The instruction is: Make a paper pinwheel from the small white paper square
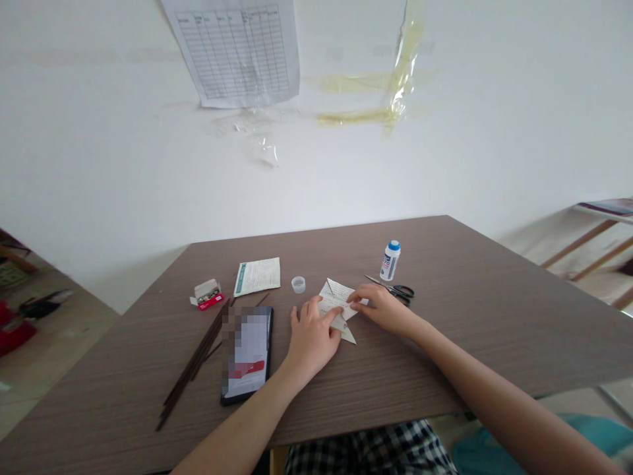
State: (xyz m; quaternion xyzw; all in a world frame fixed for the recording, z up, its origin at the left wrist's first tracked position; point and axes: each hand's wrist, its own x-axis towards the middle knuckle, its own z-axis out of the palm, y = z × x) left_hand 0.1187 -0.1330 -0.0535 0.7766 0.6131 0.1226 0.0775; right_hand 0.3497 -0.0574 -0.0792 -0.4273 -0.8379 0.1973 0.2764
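A piece of folded printed paper [337,290] lies on the table with pointed flaps sticking out, one toward the front edge. My left hand [314,330] rests on its left side, fingers apart and thumb pressing the middle. At the right corner of the paper, my right hand [380,307] is closed, thumb and fingertips on the edge. A thin dark line or stick shows on its upper flap; I cannot tell which. Black-handled scissors [404,291] lie just behind my right hand, partly covered by it.
A white bottle with a blue cap [390,260] stands behind the scissors. A small clear cap [298,284], a printed sheet [257,276], a small open red-and-white box [208,295], dark thin sticks [195,363] and a phone [247,356] lie to the left. A wall [321,185] borders the table's back.
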